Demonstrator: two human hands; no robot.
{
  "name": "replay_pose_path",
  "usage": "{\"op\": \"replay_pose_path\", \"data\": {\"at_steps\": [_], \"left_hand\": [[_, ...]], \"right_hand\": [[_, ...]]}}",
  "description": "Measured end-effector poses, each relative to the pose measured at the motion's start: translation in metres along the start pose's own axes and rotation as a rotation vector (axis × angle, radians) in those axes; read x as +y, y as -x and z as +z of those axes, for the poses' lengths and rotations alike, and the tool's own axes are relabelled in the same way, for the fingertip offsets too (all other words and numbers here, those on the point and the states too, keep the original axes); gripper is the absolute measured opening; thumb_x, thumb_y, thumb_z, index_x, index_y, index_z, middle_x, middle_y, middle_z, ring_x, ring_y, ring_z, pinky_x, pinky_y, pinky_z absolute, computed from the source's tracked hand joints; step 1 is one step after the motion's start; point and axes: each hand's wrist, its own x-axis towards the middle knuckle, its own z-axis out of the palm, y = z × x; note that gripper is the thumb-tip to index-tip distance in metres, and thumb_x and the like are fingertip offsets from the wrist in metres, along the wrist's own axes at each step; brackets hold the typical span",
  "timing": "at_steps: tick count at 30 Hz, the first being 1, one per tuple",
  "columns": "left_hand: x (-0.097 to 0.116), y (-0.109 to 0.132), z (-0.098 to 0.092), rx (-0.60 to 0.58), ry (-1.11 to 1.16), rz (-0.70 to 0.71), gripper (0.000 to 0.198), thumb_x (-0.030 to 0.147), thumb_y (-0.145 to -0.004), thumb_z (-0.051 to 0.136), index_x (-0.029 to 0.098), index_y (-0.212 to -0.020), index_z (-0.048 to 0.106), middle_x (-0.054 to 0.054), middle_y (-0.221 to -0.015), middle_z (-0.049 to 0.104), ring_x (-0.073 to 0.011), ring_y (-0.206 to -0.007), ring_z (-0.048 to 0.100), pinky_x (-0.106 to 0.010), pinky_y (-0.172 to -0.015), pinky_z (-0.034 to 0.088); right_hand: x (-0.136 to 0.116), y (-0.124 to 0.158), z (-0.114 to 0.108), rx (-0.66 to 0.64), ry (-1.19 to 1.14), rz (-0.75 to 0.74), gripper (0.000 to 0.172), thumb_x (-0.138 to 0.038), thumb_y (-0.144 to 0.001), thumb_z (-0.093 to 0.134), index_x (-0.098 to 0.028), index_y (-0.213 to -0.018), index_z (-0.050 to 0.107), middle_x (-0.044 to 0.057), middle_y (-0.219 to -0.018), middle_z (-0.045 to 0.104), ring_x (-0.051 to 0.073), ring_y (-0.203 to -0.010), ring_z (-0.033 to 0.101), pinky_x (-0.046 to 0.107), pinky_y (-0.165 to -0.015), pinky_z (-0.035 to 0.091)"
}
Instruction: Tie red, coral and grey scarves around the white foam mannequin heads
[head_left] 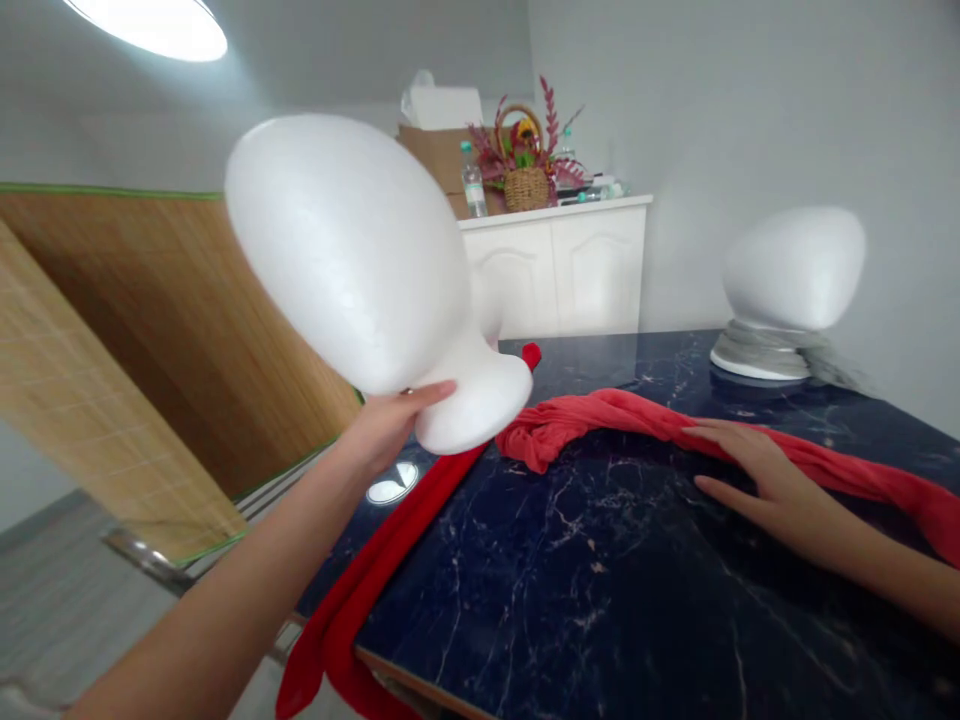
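The left hand (390,425) grips the neck of a white foam head (352,250), holding it tilted above the table's (600,590) left edge. The right hand (757,475) lies flat, fingers spread, on a red cloth (600,415) that crosses the dark marble top and hangs over the left edge. A second foam head (791,270) stands at the far right corner.

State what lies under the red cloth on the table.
The red cloth lies on the dark marble table; the right hand rests on it. Anything beneath its folds is hidden.
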Motion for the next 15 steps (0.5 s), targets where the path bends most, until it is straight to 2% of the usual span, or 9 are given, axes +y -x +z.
{"op": "replay_pose_path", "data": {"at_steps": [4, 8, 11, 15], "left_hand": [[-0.012, -0.022, -0.074, 0.037, -0.100, -0.083, 0.063, 0.037, -0.065, 0.084, 0.013, -0.120, 0.067, -0.011, -0.123, 0.070, -0.0312, -0.133, 0.052, -0.046, -0.121, 0.032], [-0.036, -0.034, -0.124, 0.031, -0.203, -0.206, 0.064, 0.040, -0.058, 0.089, 0.015, -0.113, 0.070, -0.013, -0.120, 0.071, -0.0326, -0.134, 0.051, -0.047, -0.121, 0.031], [-0.050, -0.040, -0.140, 0.000, -0.296, -0.289, 0.068, 0.046, -0.049, 0.092, 0.015, -0.107, 0.072, -0.015, -0.118, 0.072, -0.0353, -0.131, 0.053, -0.046, -0.118, 0.036], [-0.060, -0.051, -0.139, -0.025, -0.342, -0.305, 0.074, 0.050, -0.041, 0.093, 0.017, -0.104, 0.074, -0.016, -0.112, 0.074, -0.0385, -0.127, 0.057, -0.048, -0.117, 0.036]], "right_hand": [[0.011, 0.005, 0.011, -0.039, 0.027, 0.023, 0.061, -0.059, -0.090, 0.055, -0.029, -0.143, 0.048, 0.011, -0.145, 0.051, 0.039, -0.135, 0.046, 0.064, -0.111, 0.038], [0.018, 0.009, 0.017, -0.041, 0.040, 0.032, 0.062, -0.058, -0.089, 0.055, -0.032, -0.145, 0.046, 0.010, -0.147, 0.051, 0.040, -0.135, 0.046, 0.066, -0.111, 0.039], [0.021, 0.011, 0.021, -0.027, 0.029, 0.033, 0.059, -0.057, -0.089, 0.055, -0.034, -0.143, 0.048, 0.009, -0.145, 0.052, 0.040, -0.133, 0.048, 0.066, -0.109, 0.041], [0.019, 0.010, 0.022, -0.003, 0.019, 0.044, 0.059, -0.058, -0.088, 0.057, -0.034, -0.141, 0.051, 0.008, -0.144, 0.054, 0.040, -0.130, 0.052, 0.065, -0.106, 0.044]]}}
